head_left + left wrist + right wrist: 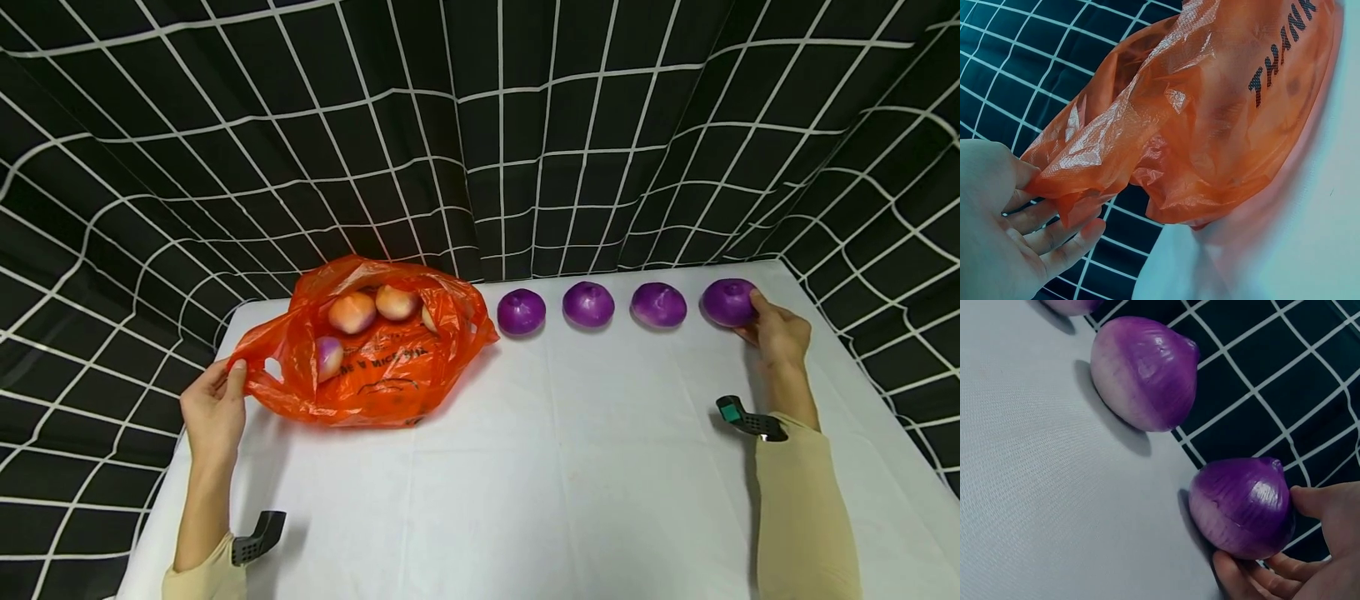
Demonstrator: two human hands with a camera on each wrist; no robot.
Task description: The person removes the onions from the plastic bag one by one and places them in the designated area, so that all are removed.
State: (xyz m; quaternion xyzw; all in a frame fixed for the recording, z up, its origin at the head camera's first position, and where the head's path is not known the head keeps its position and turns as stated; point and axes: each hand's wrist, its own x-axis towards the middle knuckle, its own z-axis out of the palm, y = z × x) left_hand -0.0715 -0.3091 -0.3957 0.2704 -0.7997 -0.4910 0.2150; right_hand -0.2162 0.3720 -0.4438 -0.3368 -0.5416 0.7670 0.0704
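Note:
On the table's left, my left hand (213, 408) pinches a handle of an orange-red plastic bag (397, 392) between thumb and fingers. The bag's mouth gapes, showing several onions inside, among them an orange-toned onion (352, 312) and a purple-and-white onion (329, 358). Printed letters show on the bag (1210, 119) in the left wrist view. At the far right, my right hand (782, 333) grips a glossy purple onion (728, 302) with thumb and fingers around its side. In the right wrist view this purple onion (1241, 509) is at the table's edge, pointed end toward the curtain.
Three more purple onions stand in a row along the back edge: a left onion (521, 312), a middle onion (588, 305) and a right onion (658, 305). A white cloth covers the table (570, 467). Behind it hangs a black curtain (517, 125) with white grid lines.

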